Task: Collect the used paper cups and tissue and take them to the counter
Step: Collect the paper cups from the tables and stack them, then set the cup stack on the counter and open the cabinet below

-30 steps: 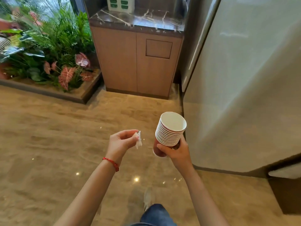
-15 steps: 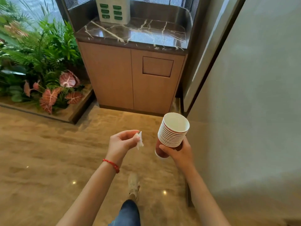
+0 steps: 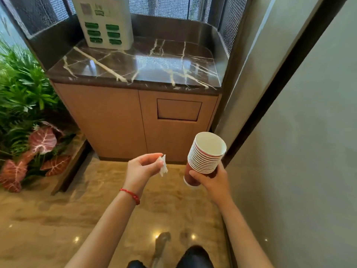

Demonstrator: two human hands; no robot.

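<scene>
My right hand (image 3: 209, 179) grips a stack of several nested red paper cups (image 3: 204, 155) with white insides, tilted slightly to the right. My left hand (image 3: 142, 170) pinches a small crumpled white tissue (image 3: 162, 165) between thumb and fingertips; a red string bracelet circles that wrist. Both hands are held at about the same height in front of a wooden cabinet with a dark marble counter (image 3: 146, 66), which lies just ahead and above the hands.
A white box with green slots (image 3: 105, 26) stands at the counter's back left. The cabinet's right door carries a rectangular flap (image 3: 178, 110). A planter of green and pink-leaved plants (image 3: 29, 122) lies to the left, a grey wall (image 3: 299, 151) close on the right.
The counter has come much nearer and now fills the upper view as I walk toward it. Both hands keep their hold on the tissue and cups at the same height.
</scene>
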